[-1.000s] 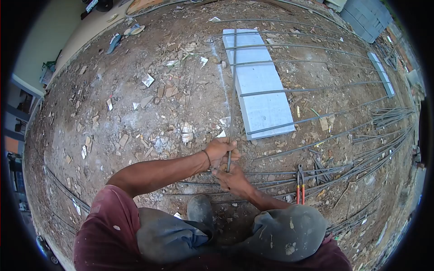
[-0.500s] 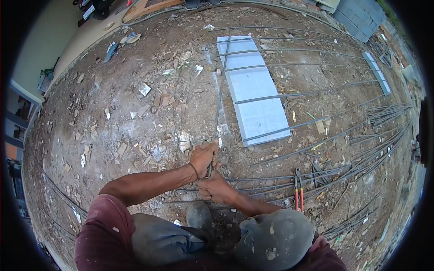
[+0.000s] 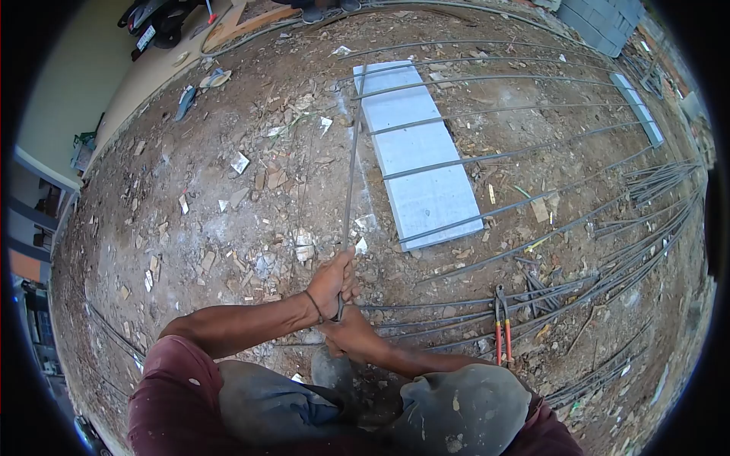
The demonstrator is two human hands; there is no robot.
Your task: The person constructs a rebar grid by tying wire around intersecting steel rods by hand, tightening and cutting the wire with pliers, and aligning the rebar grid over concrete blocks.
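My left hand [image 3: 332,285] is closed around the near part of a long thin steel rod [image 3: 351,163]. The rod runs away from me, its far end by the top left corner of a pale grey block [image 3: 426,171]. Just below, my right hand [image 3: 350,330] is closed at the rod's near end, against the left hand; its fingers are partly hidden. Several other steel rods [image 3: 502,156] lie spaced out on the ground, some crossing the block. Their right ends reach toward a second narrow pale block [image 3: 637,110].
Red-handled cutters [image 3: 502,327] lie at the right over loose rods. A bundle of rods [image 3: 646,258] spreads farther right. Stacked grey blocks [image 3: 601,24] stand at the back right. Sandals [image 3: 185,102] lie back left on rubble-strewn dirt. Another person's feet [image 3: 327,11] show at the top.
Both hands have moved a little left and toward me, closer to my knees. The rod has come with them and stands at a steeper line in view. The camera has shifted slightly.
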